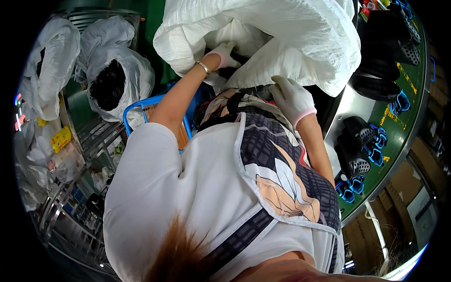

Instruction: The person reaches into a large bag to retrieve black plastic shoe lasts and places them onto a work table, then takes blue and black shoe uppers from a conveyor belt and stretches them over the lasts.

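Note:
A large white woven sack (310, 42) fills the upper middle, its mouth gaping toward me. My left hand (224, 55), in a white glove with a pink cuff, reaches into that mouth. Its fingertips are lost among the folds, and dark material shows beside it. Just below the sack's near edge is my right hand (293, 99), gloved the same way. Its fingers are stretched out and slightly bent, close to the sack, with nothing visible in them.
Right of me, a green-topped bench (392, 127) with a metal edge carries several black and blue items (359, 131). On the left, white bags (127, 70) with black contents stand by a metal rack (84, 164). A blue-framed stool or chair (145, 102) is beside my left arm.

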Demonstrator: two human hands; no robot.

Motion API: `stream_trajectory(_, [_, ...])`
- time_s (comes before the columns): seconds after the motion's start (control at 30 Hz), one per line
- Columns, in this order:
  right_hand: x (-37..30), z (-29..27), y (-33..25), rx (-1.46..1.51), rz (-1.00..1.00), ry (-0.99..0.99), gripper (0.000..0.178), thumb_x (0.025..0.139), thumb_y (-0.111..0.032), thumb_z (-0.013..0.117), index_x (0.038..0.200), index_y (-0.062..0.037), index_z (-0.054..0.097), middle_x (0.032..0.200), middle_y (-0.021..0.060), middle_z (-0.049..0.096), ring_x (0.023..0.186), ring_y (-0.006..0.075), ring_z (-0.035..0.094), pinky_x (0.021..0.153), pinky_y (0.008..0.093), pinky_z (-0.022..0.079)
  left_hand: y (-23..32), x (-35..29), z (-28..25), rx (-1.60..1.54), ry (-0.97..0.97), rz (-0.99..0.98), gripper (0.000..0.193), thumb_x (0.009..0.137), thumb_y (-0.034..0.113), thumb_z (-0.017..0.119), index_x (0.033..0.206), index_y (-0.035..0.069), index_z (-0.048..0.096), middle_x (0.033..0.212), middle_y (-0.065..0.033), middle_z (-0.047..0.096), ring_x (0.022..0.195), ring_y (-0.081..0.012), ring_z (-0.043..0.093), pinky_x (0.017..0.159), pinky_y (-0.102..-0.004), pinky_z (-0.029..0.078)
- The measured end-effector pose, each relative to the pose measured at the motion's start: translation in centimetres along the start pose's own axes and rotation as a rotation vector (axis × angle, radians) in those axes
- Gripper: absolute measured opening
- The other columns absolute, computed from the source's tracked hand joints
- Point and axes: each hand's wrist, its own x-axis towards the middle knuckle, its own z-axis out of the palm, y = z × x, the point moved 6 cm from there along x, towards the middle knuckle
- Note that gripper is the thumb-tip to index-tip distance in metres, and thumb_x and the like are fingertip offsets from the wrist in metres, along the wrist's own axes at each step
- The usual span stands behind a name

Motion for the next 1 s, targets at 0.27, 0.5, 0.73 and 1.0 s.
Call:
stream_trajectory(0.27, [-0.7,1.4,1.0,0.059,0.092,-0.028,0.032,0.091,-0.032,0.053,0.113,-0.0082,0.059,0.099,0.0194,0.064,0.092,0.0381,0.062,0.08,0.0457,0.049,-3.1,-1.1,3.8,-0.719,0.216,-0.538,0.112,0.066,0.054,0.081,0.146,-0.002,0.025,0.146,-0.0173,0.041,0.125,-0.0276,0.051,0.103,-0.0365,0.043])
stream_trajectory(0.5, [-1.5,1.3,2.4,0.068,0.167,-0.033,0.034,0.092,-0.032,0.05,0.114,-0.0077,0.06,0.102,0.0208,0.064,0.094,0.0384,0.062,0.082,0.0448,0.049,-2.8,0.1,10.0,-1.716,-0.455,-0.593,0.074,0.084,0.047,0.068,0.137,0.0,0.047,0.137,-0.0134,0.053,0.123,-0.0251,0.053,0.103,-0.0364,0.042])
stream_trajectory(0.73, [-2.4,1.5,2.8,0.084,0.227,-0.046,0.034,0.092,-0.032,0.049,0.113,-0.0075,0.061,0.105,0.0205,0.064,0.095,0.0384,0.062,0.083,0.0442,0.049,-3.6,0.0,11.7,-1.361,-0.415,-0.604,0.067,0.084,0.042,0.072,0.135,0.004,0.05,0.132,-0.0115,0.057,0.119,-0.0244,0.054,0.105,-0.0373,0.041])
stream_trajectory(1.0, [-1.1,2.5,1.9,0.027,0.059,0.055,0.03,0.089,-0.022,0.053,0.116,-0.0097,0.058,0.112,0.0161,0.063,0.096,0.035,0.063,0.079,0.042,0.052,-2.9,-2.3,10.3,-1.18,-0.478,-0.59,0.075,0.081,0.043,0.074,0.139,0.005,0.045,0.143,-0.0099,0.045,0.127,-0.0225,0.045,0.108,-0.0352,0.037])
